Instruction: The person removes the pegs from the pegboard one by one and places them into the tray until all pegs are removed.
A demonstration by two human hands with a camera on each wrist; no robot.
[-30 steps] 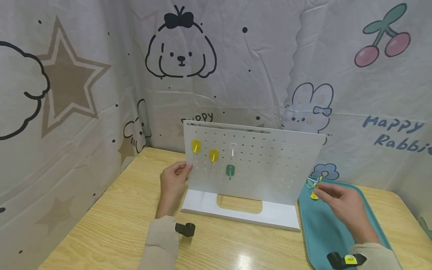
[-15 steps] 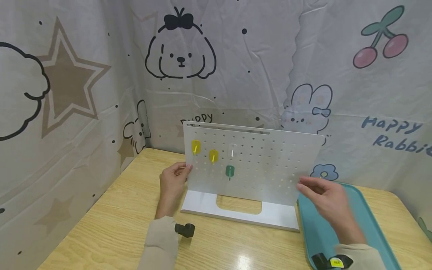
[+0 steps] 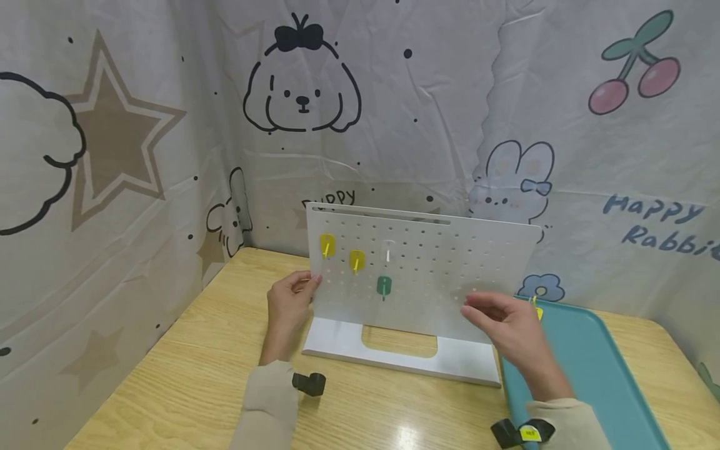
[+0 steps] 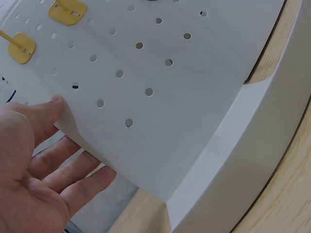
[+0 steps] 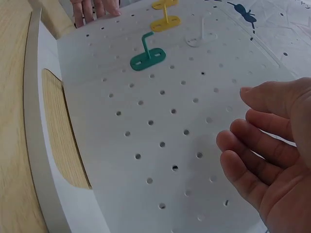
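A white pegboard (image 3: 416,297) stands upright on its base. My left hand (image 3: 288,301) grips its left edge, thumb on the front face and fingers at the edge in the left wrist view. Two yellow hooks, one (image 3: 327,245) far left and another (image 3: 357,261) beside it, hang on the board. To their right are a clear hook (image 3: 388,251) and, lower, a green hook (image 3: 384,285). My right hand (image 3: 509,325) is in front of the board's lower right part, fingers loosely bent. Nothing lies between its thumb and fingers in the right wrist view (image 5: 272,150).
A teal tray (image 3: 585,369) lies right of the pegboard on the wooden table (image 3: 185,375). At its far left corner a yellow piece (image 3: 539,313) shows, partly hidden by the board. A printed curtain (image 3: 394,125) hangs behind the table.
My right hand has come left from the yellow hook at the tray's far end, past the board's right edge, to the front of the board. My left hand has stayed put.
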